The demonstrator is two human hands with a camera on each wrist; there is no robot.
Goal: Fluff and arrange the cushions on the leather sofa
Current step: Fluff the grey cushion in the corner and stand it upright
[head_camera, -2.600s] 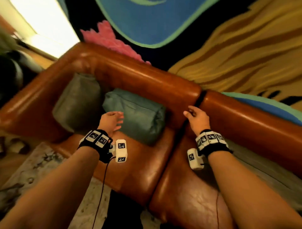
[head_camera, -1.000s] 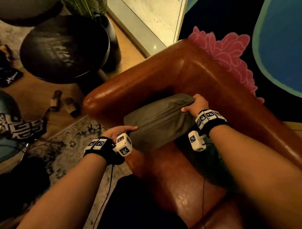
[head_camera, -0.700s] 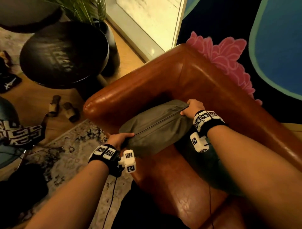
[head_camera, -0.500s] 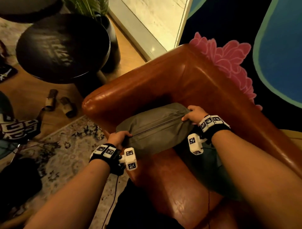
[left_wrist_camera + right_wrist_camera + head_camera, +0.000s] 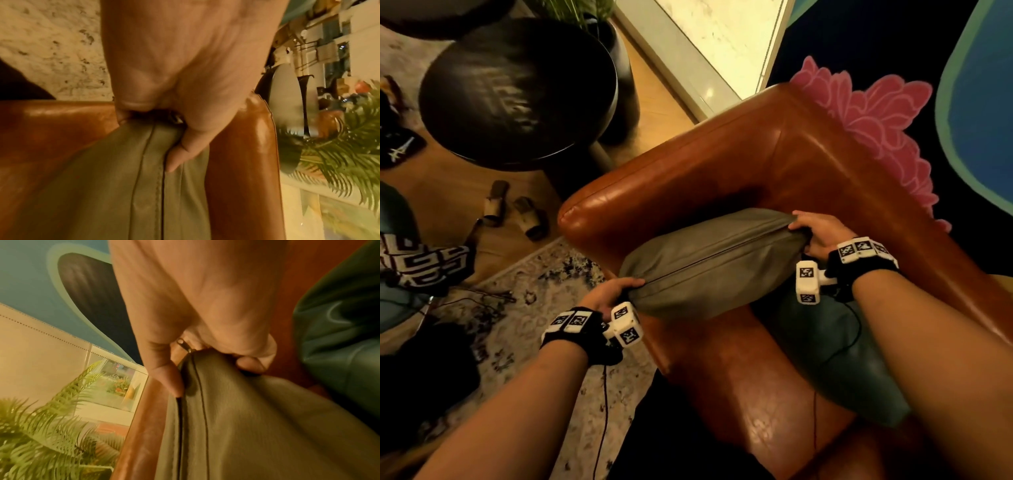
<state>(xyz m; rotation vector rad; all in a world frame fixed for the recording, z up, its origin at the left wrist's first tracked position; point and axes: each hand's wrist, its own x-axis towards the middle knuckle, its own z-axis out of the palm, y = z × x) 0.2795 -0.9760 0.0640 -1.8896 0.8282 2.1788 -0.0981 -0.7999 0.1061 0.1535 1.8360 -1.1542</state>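
An olive-grey cushion [image 5: 709, 263] is held edge-up over the corner seat of the brown leather sofa [image 5: 722, 164], its zip seam facing up. My left hand [image 5: 613, 291] grips the cushion's near-left corner [image 5: 144, 146], thumb along the seam. At the far-right corner [image 5: 205, 378] my right hand [image 5: 811, 229] grips it beside the zip pull. A dark teal cushion [image 5: 835, 356] lies on the seat under my right forearm, partly hidden.
A round black side table [image 5: 517, 92] and a potted palm [image 5: 575, 10] stand left of the sofa arm. Sandals [image 5: 513, 212] lie on the wood floor, beside a patterned rug [image 5: 544, 308]. A painted mural wall [image 5: 887, 113] runs behind the sofa.
Earlier both hands were bare near the teal cushion. They have since taken the olive cushion by its two ends; over the last second it dipped slightly and now sits a little higher.
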